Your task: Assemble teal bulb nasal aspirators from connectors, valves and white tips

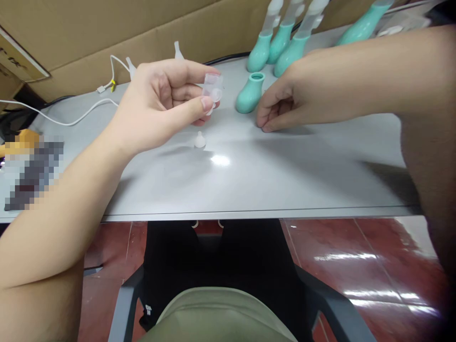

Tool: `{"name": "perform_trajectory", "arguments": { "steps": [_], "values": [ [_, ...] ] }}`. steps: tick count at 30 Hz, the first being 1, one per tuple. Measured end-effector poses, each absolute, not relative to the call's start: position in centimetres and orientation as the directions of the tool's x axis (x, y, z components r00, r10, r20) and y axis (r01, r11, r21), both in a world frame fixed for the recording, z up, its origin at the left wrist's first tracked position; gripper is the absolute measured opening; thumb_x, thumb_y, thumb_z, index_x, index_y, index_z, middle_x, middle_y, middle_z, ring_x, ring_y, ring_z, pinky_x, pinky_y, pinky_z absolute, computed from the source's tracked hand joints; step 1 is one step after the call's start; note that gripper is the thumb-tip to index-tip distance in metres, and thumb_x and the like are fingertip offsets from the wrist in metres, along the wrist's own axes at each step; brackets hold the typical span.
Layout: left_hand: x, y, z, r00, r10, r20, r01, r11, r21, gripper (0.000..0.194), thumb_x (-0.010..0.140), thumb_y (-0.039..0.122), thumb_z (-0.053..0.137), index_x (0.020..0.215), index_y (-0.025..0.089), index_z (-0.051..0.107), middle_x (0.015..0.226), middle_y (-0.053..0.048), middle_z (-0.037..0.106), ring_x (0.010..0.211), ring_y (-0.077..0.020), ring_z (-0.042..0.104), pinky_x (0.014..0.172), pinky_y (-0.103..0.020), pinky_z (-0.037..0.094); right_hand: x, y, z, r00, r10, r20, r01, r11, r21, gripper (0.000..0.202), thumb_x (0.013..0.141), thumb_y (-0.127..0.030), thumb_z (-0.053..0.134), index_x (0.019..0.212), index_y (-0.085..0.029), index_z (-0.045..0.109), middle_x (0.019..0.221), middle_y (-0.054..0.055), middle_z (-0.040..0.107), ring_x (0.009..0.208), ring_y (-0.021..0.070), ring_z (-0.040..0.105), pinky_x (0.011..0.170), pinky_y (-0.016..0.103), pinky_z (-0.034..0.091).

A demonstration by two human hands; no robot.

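My left hand point(171, 97) is raised over the table, thumb and fingers closed around a small clear plastic piece point(213, 89) with a short side tube. Below it, a white nozzle tip point(200, 140) stands on the tabletop. My right hand point(280, 107) is down at the table with its fingertips pinched together; whatever they hold, if anything, is hidden. Just left of those fingers is a teal rubber bulb point(250, 95), its round neck open and uncovered. Behind my left hand, another pale tapered tip point(178, 50) sticks up.
Several teal bulbs with clear tubes point(261, 45) stand along the back, against a cardboard wall point(149, 38). A white cable point(76, 121) runs across the left side. A plastic bag point(406, 21) lies at the back right. The table's front edge point(228, 216) is close to my lap.
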State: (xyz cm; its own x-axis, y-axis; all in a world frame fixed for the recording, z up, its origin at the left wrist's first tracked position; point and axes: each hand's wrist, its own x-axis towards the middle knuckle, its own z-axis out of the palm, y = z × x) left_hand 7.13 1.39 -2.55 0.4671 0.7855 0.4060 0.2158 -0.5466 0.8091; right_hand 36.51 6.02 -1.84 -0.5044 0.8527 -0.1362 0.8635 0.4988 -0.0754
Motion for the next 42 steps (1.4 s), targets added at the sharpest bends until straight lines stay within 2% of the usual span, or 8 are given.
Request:
{"name": "perform_trajectory", "arguments": {
  "steps": [2, 4, 8, 12, 18, 26, 33, 42],
  "values": [
    [7.1, 1.6, -2.6, 0.489, 0.768, 0.415, 0.194, -0.559, 0.806, 0.022, 0.093, 0.038, 0.095, 0.109, 0.028, 0.083, 0.103, -0.001, 0.086, 0.096, -0.023, 0.082, 0.084, -0.044, 0.073, 35.7, 5.3, -1.2, -0.381, 0.903, -0.198, 0.917, 0.396, 0.042, 0.006, 0.093, -0.031, 0.082, 0.097, -0.032, 0.087, 0.09, -0.005, 0.079, 0.068, 0.0117, 0.059, 0.07, 0.035, 0.042],
    [7.0, 1.7, -2.7, 0.496, 0.757, 0.425, 0.16, -0.561, 0.812, 0.019, 0.094, 0.033, 0.094, 0.109, 0.027, 0.084, 0.101, -0.001, 0.086, 0.093, -0.0216, 0.082, 0.083, -0.043, 0.073, 35.3, 4.7, -0.7, -0.393, 0.905, -0.165, 0.916, 0.401, 0.017, 0.007, 0.093, -0.031, 0.083, 0.099, -0.032, 0.087, 0.091, -0.005, 0.08, 0.07, 0.0119, 0.061, 0.071, 0.035, 0.044],
    [6.6, 1.8, -2.8, 0.503, 0.754, 0.423, 0.159, -0.562, 0.812, 0.029, 0.099, 0.022, 0.087, 0.127, 0.021, 0.084, 0.096, -0.002, 0.086, 0.095, -0.0214, 0.084, 0.087, -0.041, 0.071, 35.8, 3.9, -0.3, -0.487, 0.872, 0.053, 0.842, 0.485, -0.236, 0.012, 0.092, -0.041, 0.084, 0.102, -0.034, 0.088, 0.091, -0.003, 0.081, 0.074, 0.0153, 0.069, 0.075, 0.04, 0.051],
    [6.2, 1.9, -3.1, 0.523, 0.751, 0.403, 0.29, -0.601, 0.744, 0.049, 0.106, 0.033, 0.08, 0.155, 0.027, 0.073, 0.109, -0.006, 0.087, 0.105, -0.0267, 0.084, 0.097, -0.05, 0.071, 35.9, 2.8, -0.4, -0.502, 0.825, 0.258, 0.609, 0.549, -0.572, 0.024, 0.088, -0.056, 0.089, 0.101, -0.036, 0.087, 0.093, 0.0, 0.081, 0.086, 0.0209, 0.077, 0.077, 0.043, 0.058],
    [6.3, 1.9, -3.5, 0.469, 0.747, 0.471, 0.263, -0.627, 0.733, 0.047, 0.099, 0.047, 0.09, 0.142, 0.031, 0.081, 0.104, -0.004, 0.087, 0.105, -0.028, 0.082, 0.09, -0.046, 0.071, 34.3, 1.8, -0.8, -0.415, 0.822, 0.39, 0.346, 0.54, -0.768, 0.033, 0.082, -0.055, 0.099, 0.094, -0.028, 0.083, 0.093, 0.0, 0.081, 0.088, 0.0175, 0.079, 0.077, 0.036, 0.063],
    [6.5, 1.9, -3.4, 0.465, 0.733, 0.496, 0.29, -0.655, 0.697, 0.041, 0.101, 0.04, 0.086, 0.141, 0.029, 0.082, 0.112, -0.006, 0.089, 0.092, -0.0239, 0.082, 0.086, -0.044, 0.073, 33.8, 1.7, -1.0, -0.415, 0.815, 0.404, 0.317, 0.546, -0.775, 0.034, 0.079, -0.058, 0.101, 0.088, -0.03, 0.083, 0.09, -0.002, 0.081, 0.085, 0.015, 0.079, 0.074, 0.031, 0.064],
    [7.5, 1.0, -2.4, 0.485, 0.78, 0.396, 0.206, -0.541, 0.815, 0.019, 0.103, 0.022, 0.076, 0.118, 0.019, 0.086, 0.101, -0.005, 0.086, 0.083, -0.0199, 0.083, 0.079, -0.039, 0.075, 33.4, 1.6, -0.9, -0.396, 0.82, 0.413, 0.345, 0.55, -0.76, 0.039, 0.075, -0.063, 0.099, 0.088, -0.03, 0.083, 0.085, -0.005, 0.079, 0.078, 0.0118, 0.076, 0.071, 0.029, 0.062],
    [7.8, 1.1, -2.1, 0.528, 0.789, 0.313, 0.247, -0.495, 0.833, 0.015, 0.108, 0.026, 0.071, 0.11, 0.024, 0.086, 0.102, -0.002, 0.085, 0.083, -0.0171, 0.083, 0.077, -0.033, 0.073, 33.2, 2.0, -1.3, -0.463, 0.738, 0.491, 0.234, 0.636, -0.735, 0.008, 0.087, -0.036, 0.091, 0.091, -0.031, 0.086, 0.081, -0.007, 0.077, 0.079, 0.0094, 0.078, 0.074, 0.023, 0.066]
  ]
}}
